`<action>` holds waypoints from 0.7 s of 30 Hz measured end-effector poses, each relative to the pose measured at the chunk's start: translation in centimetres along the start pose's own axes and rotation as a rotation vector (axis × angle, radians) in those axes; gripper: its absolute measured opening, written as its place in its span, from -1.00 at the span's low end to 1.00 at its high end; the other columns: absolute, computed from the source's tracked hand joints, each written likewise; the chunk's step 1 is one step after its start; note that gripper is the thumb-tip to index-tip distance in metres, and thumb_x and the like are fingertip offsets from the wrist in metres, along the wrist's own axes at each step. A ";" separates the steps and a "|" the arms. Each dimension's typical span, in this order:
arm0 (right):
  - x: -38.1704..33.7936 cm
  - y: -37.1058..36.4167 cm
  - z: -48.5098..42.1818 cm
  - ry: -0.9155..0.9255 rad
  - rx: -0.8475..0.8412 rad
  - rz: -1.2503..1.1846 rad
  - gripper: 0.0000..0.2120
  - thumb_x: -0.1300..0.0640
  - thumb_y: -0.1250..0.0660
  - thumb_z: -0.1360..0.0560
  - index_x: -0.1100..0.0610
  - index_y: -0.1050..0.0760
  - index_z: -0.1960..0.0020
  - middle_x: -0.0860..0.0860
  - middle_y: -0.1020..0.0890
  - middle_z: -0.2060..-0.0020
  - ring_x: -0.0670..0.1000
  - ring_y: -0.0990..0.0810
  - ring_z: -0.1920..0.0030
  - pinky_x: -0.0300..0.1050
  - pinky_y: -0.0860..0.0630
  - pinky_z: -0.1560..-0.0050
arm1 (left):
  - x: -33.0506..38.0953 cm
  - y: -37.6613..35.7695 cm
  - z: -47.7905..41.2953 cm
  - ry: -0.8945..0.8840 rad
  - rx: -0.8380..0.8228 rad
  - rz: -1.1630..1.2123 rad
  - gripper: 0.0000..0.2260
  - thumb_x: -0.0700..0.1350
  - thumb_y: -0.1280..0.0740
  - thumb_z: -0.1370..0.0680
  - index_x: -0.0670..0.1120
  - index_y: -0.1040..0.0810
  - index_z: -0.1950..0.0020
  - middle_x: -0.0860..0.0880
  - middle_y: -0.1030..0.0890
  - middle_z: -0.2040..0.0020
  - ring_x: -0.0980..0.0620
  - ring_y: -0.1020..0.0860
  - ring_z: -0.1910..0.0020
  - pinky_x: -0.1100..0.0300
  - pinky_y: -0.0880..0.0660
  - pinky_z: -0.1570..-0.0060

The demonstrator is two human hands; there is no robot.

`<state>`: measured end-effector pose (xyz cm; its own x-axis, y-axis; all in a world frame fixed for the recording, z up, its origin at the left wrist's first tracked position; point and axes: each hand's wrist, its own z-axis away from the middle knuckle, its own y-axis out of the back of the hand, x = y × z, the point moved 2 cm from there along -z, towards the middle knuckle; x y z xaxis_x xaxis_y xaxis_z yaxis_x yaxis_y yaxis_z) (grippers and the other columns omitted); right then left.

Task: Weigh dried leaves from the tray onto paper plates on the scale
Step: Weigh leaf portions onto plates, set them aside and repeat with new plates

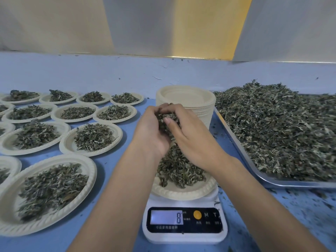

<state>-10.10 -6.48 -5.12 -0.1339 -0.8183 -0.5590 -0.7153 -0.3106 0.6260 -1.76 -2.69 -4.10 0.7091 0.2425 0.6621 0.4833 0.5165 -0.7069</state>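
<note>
A white digital scale (184,222) stands in front of me, its display showing 8. On it sits a paper plate (183,191) with a heap of dried leaves (179,170). Above that plate my left hand (151,130) and my right hand (190,135) are cupped together, both holding a clump of dried leaves (166,118) between their curled fingers. To the right, a metal tray (272,180) carries a large pile of dried leaves (276,131).
A tall stack of unused paper plates (187,102) stands just behind my hands. Several plates filled with leaves (92,137) cover the blue table on the left. Leaf crumbs lie scattered on the table at the right front (300,206). A pale wall rises behind.
</note>
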 end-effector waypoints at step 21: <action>0.6 -0.8 0.0 -0.082 0.097 -0.340 -0.69 0.16 -0.15 -0.62 -0.05 -0.22 -0.33 -0.21 -0.37 -0.27 -0.44 -0.27 -0.23 -0.56 -0.19 -0.21 | -1.1 -1.0 1.3 0.160 0.006 0.108 -0.78 -0.17 -0.12 -0.63 -0.16 -0.45 0.16 -0.09 -0.48 0.30 0.03 -0.49 0.27 0.22 -0.47 0.37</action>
<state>-9.61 -6.68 -5.94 0.0712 -0.6333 -0.7707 -0.7897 -0.5078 0.3443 -3.71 -2.41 -3.85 0.8296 0.1636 0.5339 0.3970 0.4995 -0.7700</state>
